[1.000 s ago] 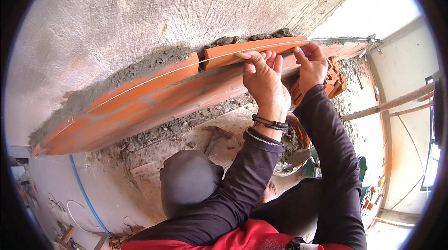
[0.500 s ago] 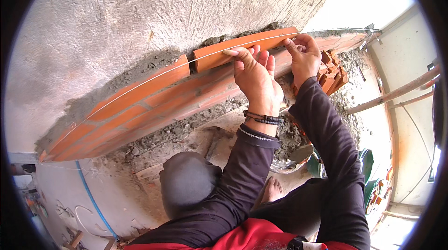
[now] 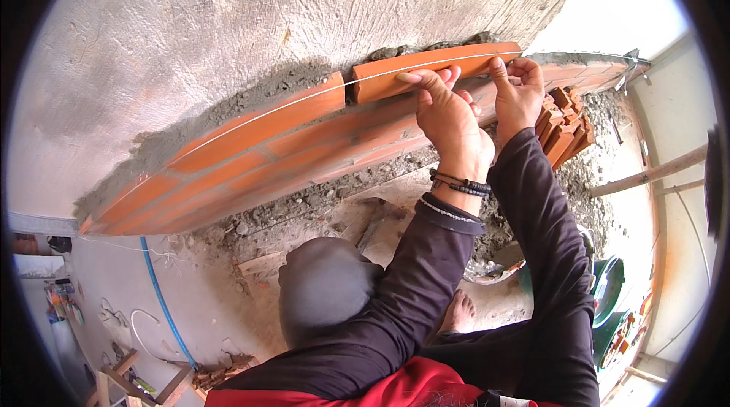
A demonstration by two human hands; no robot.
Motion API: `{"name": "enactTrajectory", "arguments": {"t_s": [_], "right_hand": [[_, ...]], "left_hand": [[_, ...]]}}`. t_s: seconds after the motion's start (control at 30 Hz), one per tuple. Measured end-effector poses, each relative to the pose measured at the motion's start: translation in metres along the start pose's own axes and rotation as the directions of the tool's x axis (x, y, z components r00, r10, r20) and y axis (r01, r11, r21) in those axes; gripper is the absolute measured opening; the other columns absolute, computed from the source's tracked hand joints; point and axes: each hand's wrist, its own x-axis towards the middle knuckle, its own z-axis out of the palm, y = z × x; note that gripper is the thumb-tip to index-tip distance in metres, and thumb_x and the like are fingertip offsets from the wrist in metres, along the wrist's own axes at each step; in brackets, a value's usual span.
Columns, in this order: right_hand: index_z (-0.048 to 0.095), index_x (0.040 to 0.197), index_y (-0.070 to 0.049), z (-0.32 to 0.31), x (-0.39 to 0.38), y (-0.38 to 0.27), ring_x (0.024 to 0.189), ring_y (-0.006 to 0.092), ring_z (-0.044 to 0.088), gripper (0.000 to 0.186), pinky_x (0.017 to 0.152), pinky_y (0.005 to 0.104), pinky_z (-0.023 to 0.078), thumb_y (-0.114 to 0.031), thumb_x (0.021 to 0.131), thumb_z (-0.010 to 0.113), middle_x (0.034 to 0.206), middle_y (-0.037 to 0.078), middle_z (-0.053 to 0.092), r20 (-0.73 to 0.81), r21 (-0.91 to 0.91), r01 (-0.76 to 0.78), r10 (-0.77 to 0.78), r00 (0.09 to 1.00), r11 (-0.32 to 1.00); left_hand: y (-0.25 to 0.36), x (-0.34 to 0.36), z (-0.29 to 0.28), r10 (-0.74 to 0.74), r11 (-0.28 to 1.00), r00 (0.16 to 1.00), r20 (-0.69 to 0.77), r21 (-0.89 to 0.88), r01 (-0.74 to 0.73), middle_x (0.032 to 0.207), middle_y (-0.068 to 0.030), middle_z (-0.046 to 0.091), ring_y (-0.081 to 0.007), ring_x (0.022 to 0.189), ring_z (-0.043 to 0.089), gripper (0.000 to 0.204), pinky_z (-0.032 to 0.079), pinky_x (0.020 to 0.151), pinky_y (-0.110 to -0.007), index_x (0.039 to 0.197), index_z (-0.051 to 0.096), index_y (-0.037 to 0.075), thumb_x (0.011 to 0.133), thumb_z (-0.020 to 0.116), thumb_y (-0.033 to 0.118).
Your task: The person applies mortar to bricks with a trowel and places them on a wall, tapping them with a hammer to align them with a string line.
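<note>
An orange clay brick lies along the top of a low brick wall, beside a plastered wall. My left hand grips its lower edge near the middle, thumb against the front face and fingers curled. At its right end my right hand pinches it between thumb and fingers. A narrow gap parts it from the neighbouring brick on the left. A taut white string runs across the faces of the top bricks. Grey mortar shows in lumps behind the held brick.
Stacked loose bricks stand right of my hands. Below is a pan of wet mortar, with green buckets farther right. Wooden poles jut in from the right. Near my knee, mortar crumbs litter the floor; a blue hose crosses it leftward.
The whole view has shifted, so wall and hands appear farther right. My left fingers look more curled. Both hands stay on the same brick, and the gap beside it looks about the same.
</note>
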Motion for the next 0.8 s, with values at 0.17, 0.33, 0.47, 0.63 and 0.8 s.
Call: {"name": "enactTrajectory", "arguments": {"t_s": [0.17,0.33,0.47,0.63,0.8], "right_hand": [[0.061,0.099,-0.002,0.005,-0.018,-0.009,0.072,0.0107,0.055,0.047,0.065,0.0263,0.047,-0.038,0.081,0.085,0.084,0.001,0.061,-0.049,-0.006,-0.029,0.029,0.998,1.000],[0.060,0.104,-0.002,0.007,-0.097,0.014,0.072,0.0115,0.058,0.020,0.066,0.0240,0.048,-0.020,0.098,0.063,0.082,0.005,0.063,0.257,0.304,-0.329,0.255,0.932,0.894],[0.062,0.108,-0.005,0.020,-0.189,0.041,0.069,0.0200,0.065,0.016,0.065,0.0316,0.054,-0.010,0.093,0.059,0.081,0.009,0.066,0.564,-0.105,-0.466,0.438,0.700,0.879],[0.069,0.113,-0.018,0.020,-0.273,0.036,0.109,0.0262,0.059,0.028,0.090,0.0399,0.048,-0.013,0.087,0.060,0.118,0.011,0.062,0.988,-0.144,0.438,0.102,0.117,0.888],[0.067,0.124,-0.027,0.023,-0.312,0.066,0.122,0.0219,0.049,0.037,0.103,0.0400,0.035,-0.018,0.092,0.051,0.123,0.006,0.056,0.976,-0.054,0.733,0.192,-0.106,0.679]], "left_hand": [[0.004,0.002,-0.003,-0.026,0.999,1.000,-0.003,-0.047,0.026,0.115,-0.0068,0.061,-0.0070,0.061,0.042,0.080,0.037,0.053,-0.022,0.118,0.054,0.002,0.092,0.042,0.076],[0.003,-0.008,-0.003,-0.036,0.995,0.997,0.073,-0.089,0.043,0.121,-0.0005,0.057,-0.0081,0.072,0.041,0.075,0.039,0.060,-0.022,0.124,0.051,0.006,0.093,0.041,0.073],[0.001,-0.013,0.004,-0.016,0.996,0.998,0.060,-0.082,0.021,0.118,0.0006,0.058,-0.0087,0.074,0.041,0.067,0.040,0.064,-0.023,0.124,0.053,0.010,0.099,0.033,0.069],[-0.009,-0.021,-0.006,0.006,0.980,0.999,0.044,-0.199,0.003,0.106,-0.0027,0.059,-0.0098,0.072,0.045,0.041,0.041,0.062,-0.025,0.124,0.049,0.009,0.107,0.031,0.042],[-0.034,-0.061,-0.011,-0.024,0.999,0.998,0.058,-0.036,0.026,0.100,-0.0031,0.059,-0.0097,0.073,0.046,0.026,0.042,0.065,-0.026,0.115,0.056,0.010,0.098,0.039,0.021]]}}
